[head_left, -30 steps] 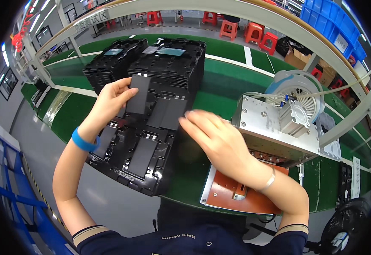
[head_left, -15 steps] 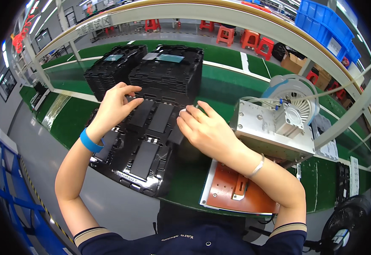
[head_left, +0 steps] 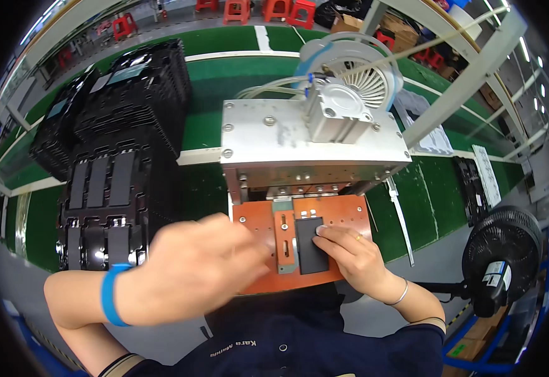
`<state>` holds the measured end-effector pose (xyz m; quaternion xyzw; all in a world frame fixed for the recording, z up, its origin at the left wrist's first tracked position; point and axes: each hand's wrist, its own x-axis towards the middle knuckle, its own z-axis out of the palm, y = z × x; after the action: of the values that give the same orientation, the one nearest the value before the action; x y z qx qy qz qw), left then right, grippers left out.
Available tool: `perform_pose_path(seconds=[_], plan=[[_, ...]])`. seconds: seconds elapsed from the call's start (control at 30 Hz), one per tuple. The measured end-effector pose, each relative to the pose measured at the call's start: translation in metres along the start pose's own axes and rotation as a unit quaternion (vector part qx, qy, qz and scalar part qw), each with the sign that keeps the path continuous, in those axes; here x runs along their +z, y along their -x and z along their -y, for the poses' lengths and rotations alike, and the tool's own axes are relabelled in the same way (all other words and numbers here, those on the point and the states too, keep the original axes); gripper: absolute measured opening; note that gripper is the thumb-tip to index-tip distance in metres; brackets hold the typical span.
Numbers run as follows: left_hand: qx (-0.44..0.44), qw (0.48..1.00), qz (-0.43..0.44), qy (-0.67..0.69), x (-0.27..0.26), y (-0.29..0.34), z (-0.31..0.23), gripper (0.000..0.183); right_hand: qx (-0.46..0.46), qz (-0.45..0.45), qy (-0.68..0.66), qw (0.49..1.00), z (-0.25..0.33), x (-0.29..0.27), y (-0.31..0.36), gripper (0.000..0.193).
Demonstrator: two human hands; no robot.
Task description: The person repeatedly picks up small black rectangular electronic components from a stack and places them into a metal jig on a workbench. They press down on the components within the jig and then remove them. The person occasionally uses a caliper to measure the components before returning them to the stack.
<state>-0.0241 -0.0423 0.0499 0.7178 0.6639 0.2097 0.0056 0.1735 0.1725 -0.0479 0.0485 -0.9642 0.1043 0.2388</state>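
Observation:
A flat black rectangular pouch battery cell (head_left: 312, 251), small metal tabs at its far end, lies on the orange base plate (head_left: 257, 220) of a press fixture. My right hand (head_left: 356, 254) is at its right edge, fingers drawn together with their tips on the cell. To the cell's left is a raised orange guide block (head_left: 284, 237) with slots. Over the plate's left side hovers my left hand (head_left: 202, 267), blurred by motion; its fingers cannot be made out clearly. Above the plate's far part sits the fixture's silver metal head (head_left: 274, 129) with an air cylinder (head_left: 340, 110).
Black moulded trays (head_left: 102, 220) holding several similar black cells stand at the left, with taller tray stacks (head_left: 139, 88) behind. A white fan (head_left: 356, 72) is behind the press. A black fan (head_left: 497, 261) stands right. A grey post (head_left: 469, 75) slants up at the right.
The view has turned right, from the trays to the press fixture. Both hands have left the trays for the orange plate, where a black cell now lies under my right fingertips.

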Motion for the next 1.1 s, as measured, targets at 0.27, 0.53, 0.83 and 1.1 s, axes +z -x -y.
perform_pose_path(seconds=[0.27,0.53,0.83,1.1], plan=[[0.089,0.971,0.220,0.001,0.070,-0.017,-0.009,0.077,0.043,-0.010,-0.055,0.998,-0.014,0.012,-0.028,0.028],[0.093,0.961,0.256,-0.051,0.066,-0.018,-0.012,0.082,0.035,0.002,-0.009,0.999,-0.014,0.021,-0.031,0.035],[0.090,0.959,0.264,-0.057,0.066,-0.020,-0.012,0.080,0.041,0.021,-0.039,0.998,-0.017,0.016,-0.030,0.043],[0.068,0.965,0.254,-0.008,0.064,-0.019,-0.008,0.079,0.088,0.007,-0.088,0.992,-0.014,0.001,-0.017,0.042]])
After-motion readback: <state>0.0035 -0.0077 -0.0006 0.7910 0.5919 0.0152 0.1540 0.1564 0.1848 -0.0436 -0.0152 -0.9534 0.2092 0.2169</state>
